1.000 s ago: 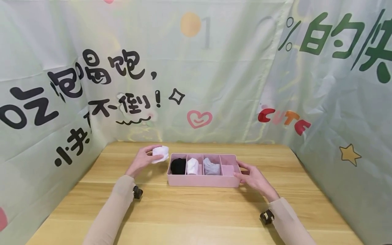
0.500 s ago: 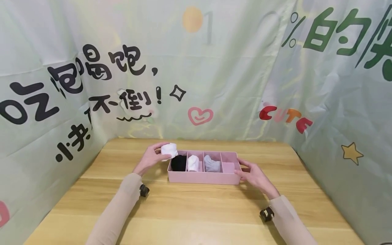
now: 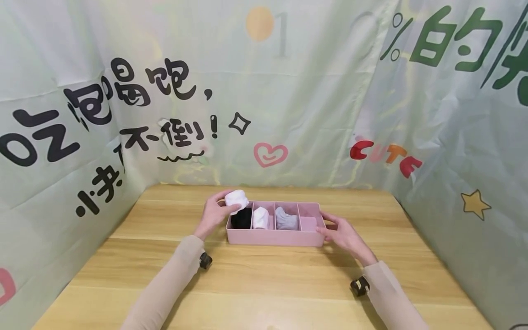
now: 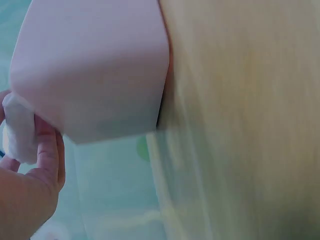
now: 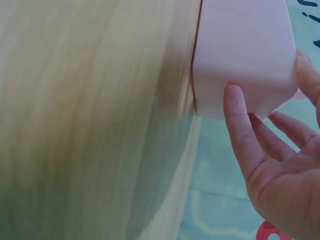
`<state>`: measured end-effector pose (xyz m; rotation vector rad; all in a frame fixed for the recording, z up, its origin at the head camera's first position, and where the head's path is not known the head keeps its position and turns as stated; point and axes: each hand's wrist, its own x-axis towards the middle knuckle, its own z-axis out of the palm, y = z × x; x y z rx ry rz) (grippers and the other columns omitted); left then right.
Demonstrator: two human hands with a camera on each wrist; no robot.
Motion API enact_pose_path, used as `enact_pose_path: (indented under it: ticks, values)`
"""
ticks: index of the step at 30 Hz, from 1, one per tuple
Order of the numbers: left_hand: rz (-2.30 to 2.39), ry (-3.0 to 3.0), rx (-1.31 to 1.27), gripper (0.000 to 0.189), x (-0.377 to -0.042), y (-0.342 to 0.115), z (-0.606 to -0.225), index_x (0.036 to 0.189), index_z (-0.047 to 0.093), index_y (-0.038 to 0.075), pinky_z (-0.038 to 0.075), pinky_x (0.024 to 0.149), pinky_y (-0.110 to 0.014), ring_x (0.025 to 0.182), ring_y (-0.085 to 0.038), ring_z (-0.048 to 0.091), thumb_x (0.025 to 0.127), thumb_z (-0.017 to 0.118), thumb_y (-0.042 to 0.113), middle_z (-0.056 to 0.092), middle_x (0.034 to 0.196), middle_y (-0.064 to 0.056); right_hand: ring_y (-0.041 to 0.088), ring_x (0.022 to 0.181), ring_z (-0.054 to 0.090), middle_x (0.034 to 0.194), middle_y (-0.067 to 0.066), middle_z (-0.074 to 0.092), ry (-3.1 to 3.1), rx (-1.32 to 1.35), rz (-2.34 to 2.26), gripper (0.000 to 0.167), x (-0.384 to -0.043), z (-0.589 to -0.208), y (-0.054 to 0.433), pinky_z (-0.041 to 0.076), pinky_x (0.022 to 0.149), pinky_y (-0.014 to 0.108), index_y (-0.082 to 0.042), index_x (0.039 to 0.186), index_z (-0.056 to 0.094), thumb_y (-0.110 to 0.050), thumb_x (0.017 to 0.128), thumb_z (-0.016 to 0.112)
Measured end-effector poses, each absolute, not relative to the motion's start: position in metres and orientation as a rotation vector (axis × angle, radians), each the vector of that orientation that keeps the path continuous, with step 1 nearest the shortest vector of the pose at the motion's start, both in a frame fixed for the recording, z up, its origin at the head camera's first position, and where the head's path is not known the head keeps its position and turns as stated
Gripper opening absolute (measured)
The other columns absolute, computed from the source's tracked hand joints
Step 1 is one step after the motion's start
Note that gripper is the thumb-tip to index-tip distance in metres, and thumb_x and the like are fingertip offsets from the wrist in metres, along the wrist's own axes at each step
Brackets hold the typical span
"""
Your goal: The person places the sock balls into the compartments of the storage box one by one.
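Note:
My left hand [image 3: 214,211] pinches a rolled white sock [image 3: 237,200] between thumb and fingers. It holds the sock over the left end of a pink divided storage box [image 3: 276,238], just above the compartment with a black rolled sock [image 3: 241,219]. In the left wrist view the white sock [image 4: 21,130] shows beside the box's end wall [image 4: 90,75]. My right hand [image 3: 342,234] grips the box's right end, thumb at the near rim and fingers round the far side. In the right wrist view one fingertip [image 5: 235,97] presses the end wall.
Inside the box, a white sock [image 3: 260,218] and a grey sock [image 3: 285,219] sit in the two middle compartments; the rightmost shows only its pink floor. The box stands on a wooden table [image 3: 264,284], enclosed by printed cloth [image 3: 305,114] at the back and sides.
My left hand has carried the white sock rightward, from beside the box to above its left compartment. The right hand keeps its hold on the box; the head view has shifted slightly.

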<state>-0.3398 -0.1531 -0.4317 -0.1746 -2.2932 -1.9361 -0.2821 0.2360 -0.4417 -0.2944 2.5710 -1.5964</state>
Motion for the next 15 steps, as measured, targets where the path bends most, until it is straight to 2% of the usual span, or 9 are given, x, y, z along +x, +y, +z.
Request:
enact_pose_path:
  ticks: [5, 10, 15]
  values:
    - [-1.983, -2.248, -0.181, 0.056, -0.339, -0.14, -0.431, 0.132, 0.061, 0.011, 0.056, 0.078, -0.025, 0.104, -0.025, 0.067, 0.08, 0.08, 0.005, 0.064, 0.123, -0.02, 0.033, 0.111, 0.062, 0.15, 0.028, 0.038, 2.58, -0.303, -1.599, 0.065, -0.284, -0.441, 0.236, 0.058, 0.078, 0.038, 0.002, 0.151, 0.032, -0.016, 0.096, 0.063]
    - [-1.953, -2.27, -0.2, 0.053, -0.339, -0.131, -0.432, 0.134, 0.061, 0.013, 0.055, 0.077, -0.024, 0.101, -0.023, 0.067, 0.083, 0.076, 0.006, 0.065, 0.124, -0.02, 0.033, 0.113, 0.062, 0.151, 0.028, 0.037, 2.568, -0.303, -1.608, 0.065, -0.283, -0.442, 0.236, 0.058, 0.078, 0.038, 0.003, 0.15, 0.032, -0.014, 0.096, 0.063]
    - [-1.926, -2.268, -0.233, 0.05, -0.338, -0.123, -0.433, 0.132, 0.063, 0.01, 0.054, 0.077, -0.023, 0.102, -0.025, 0.068, 0.084, 0.074, 0.004, 0.066, 0.123, -0.021, 0.033, 0.113, 0.062, 0.151, 0.027, 0.038, 2.563, -0.287, -1.612, 0.066, -0.284, -0.444, 0.236, 0.058, 0.078, 0.037, 0.001, 0.151, 0.032, -0.016, 0.096, 0.064]
